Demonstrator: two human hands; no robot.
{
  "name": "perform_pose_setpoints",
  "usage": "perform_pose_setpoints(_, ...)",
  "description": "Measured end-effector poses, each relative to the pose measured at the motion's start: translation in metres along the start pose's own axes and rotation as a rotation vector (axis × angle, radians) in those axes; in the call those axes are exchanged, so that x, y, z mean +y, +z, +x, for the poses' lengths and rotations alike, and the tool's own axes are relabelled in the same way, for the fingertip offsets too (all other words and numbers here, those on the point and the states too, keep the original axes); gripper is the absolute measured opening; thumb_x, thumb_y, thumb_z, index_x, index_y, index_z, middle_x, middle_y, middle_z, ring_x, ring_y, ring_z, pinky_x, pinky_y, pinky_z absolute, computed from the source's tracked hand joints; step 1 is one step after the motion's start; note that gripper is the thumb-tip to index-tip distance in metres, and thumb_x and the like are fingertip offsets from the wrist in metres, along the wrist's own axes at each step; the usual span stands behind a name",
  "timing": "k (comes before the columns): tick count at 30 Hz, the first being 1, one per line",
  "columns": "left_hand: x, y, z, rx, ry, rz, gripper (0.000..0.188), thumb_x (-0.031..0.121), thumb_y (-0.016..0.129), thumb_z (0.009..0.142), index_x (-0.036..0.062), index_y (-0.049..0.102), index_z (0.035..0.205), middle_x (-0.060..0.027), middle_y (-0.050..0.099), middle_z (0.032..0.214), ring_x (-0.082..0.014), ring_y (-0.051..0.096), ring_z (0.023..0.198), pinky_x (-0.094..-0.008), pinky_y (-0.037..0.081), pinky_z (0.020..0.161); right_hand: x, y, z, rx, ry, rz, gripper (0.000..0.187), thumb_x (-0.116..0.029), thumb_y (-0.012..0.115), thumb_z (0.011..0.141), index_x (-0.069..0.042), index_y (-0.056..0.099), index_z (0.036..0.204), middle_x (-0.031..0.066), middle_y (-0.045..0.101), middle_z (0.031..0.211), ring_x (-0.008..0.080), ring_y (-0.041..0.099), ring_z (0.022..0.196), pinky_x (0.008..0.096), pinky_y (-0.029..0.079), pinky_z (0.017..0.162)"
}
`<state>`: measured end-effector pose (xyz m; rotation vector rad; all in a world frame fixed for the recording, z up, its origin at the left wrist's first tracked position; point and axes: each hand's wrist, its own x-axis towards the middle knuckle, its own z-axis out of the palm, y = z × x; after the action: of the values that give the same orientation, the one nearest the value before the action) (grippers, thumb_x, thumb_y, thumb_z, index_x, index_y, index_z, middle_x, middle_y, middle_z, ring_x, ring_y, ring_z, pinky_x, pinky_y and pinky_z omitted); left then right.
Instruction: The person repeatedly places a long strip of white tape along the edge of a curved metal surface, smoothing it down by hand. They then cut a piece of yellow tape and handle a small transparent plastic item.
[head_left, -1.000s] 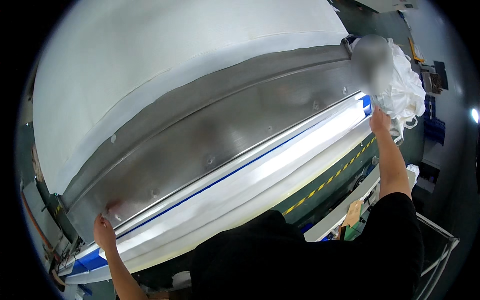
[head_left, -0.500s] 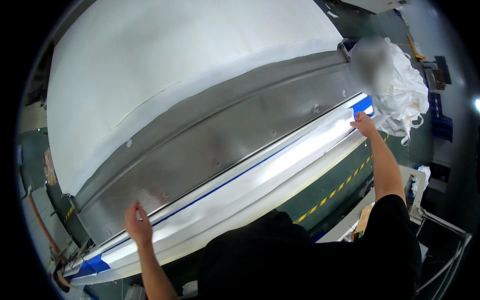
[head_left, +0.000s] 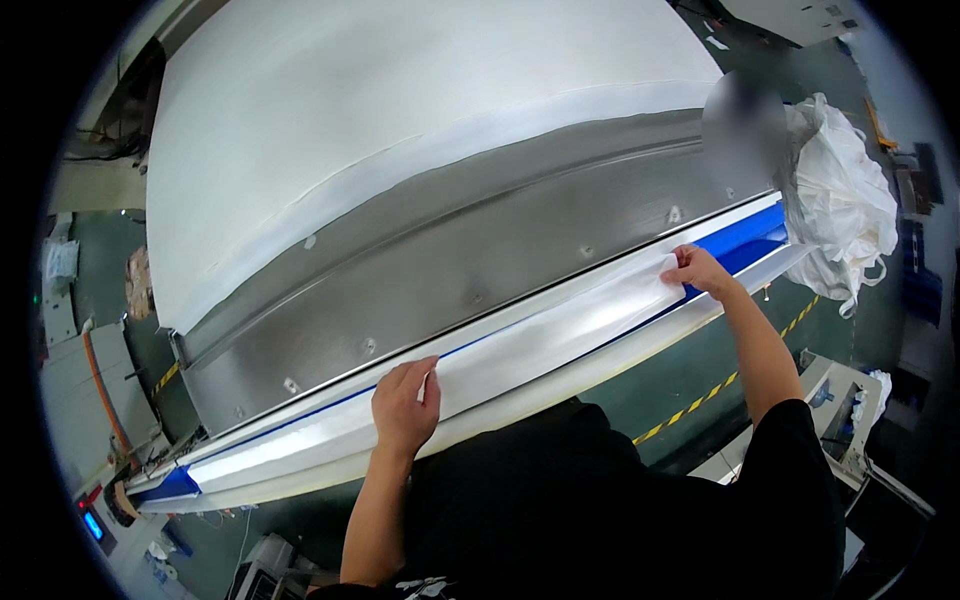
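Hands (head_left: 705, 275) drawn together, white fabric (head_left: 560, 345), lit screen (head_left: 93, 525)

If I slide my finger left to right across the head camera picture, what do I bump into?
Orange hose → grey boxy thing → person's left hand → person's right hand → crumpled white bundle.

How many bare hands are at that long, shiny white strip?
2: the bare left hand over the middle part of the long, shiny white strip, the bare right hand pinching its right end. No others show.
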<state>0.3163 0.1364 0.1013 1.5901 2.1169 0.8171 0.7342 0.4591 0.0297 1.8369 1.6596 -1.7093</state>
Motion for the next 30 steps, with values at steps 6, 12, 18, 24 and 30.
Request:
perform_pose_setpoints(6, 0.012, 0.014, 0.011, -0.054, 0.034, -0.103, 0.022, 0.006, 0.064, 0.077, 0.0083, 0.065, 0.099, -0.01, 0.066, 0.086, -0.0295, 0.062, 0.079, -0.0375, 0.049, 0.069, -0.032, 0.073, -0.036, -0.118, -0.114, -0.012, 0.033, -0.009, 0.082, 0.068, -0.007, 0.057, 0.09, -0.0019, 0.057, 0.079, 0.0084, 0.053, 0.072, 0.0225, 0.043, 0.067)
perform_pose_setpoints(12, 0.049, 0.029, 0.025, -0.225, 0.236, -0.218, 0.043, 0.015, 0.07, 0.074, 0.0073, 0.059, 0.115, -0.015, 0.062, 0.109, -0.0324, 0.06, 0.099, -0.0406, 0.046, 0.089, -0.079, 0.146, -0.093, -0.282, -0.375, -0.356, 0.032, -0.019, 0.08, 0.071, -0.006, 0.059, 0.092, 0.0074, 0.065, 0.089, 0.0183, 0.062, 0.085, 0.032, 0.048, 0.078)
perform_pose_setpoints(18, 0.05, 0.045, 0.015, -0.739, 0.145, -0.096, 0.033, 0.02, 0.069, 0.075, 0.0122, 0.061, 0.106, -0.0122, 0.065, 0.095, -0.0322, 0.061, 0.093, -0.0431, 0.044, 0.087, -0.104, 0.186, -0.112, -0.587, -0.503, -0.259, 0.033, -0.018, 0.081, 0.07, -0.005, 0.061, 0.094, 0.0071, 0.063, 0.098, 0.0191, 0.06, 0.093, 0.0331, 0.047, 0.086)
perform_pose_setpoints(24, 0.027, 0.015, -0.005, -0.689, 0.092, -0.055, 0.027, 0.014, 0.065, 0.076, 0.0109, 0.061, 0.103, -0.0111, 0.065, 0.093, -0.0321, 0.062, 0.09, -0.0427, 0.045, 0.084, -0.136, 0.254, -0.071, -0.772, -0.268, 0.362, 0.045, -0.044, 0.045, 0.097, -0.003, 0.054, 0.113, 0.0128, 0.06, 0.112, 0.0223, 0.058, 0.107, 0.0362, 0.044, 0.097)
perform_pose_setpoints(30, 0.014, 0.003, -0.016, -0.439, 0.131, -0.115, 0.031, 0.004, 0.058, 0.074, 0.0098, 0.06, 0.105, -0.0147, 0.065, 0.101, -0.036, 0.061, 0.092, -0.0447, 0.046, 0.087, -0.14, 0.331, -0.061, -1.069, 0.245, 0.542, 0.058, -0.053, 0.031, 0.098, -0.002, 0.053, 0.114, 0.0126, 0.059, 0.113, 0.0209, 0.057, 0.108, 0.0352, 0.043, 0.097)
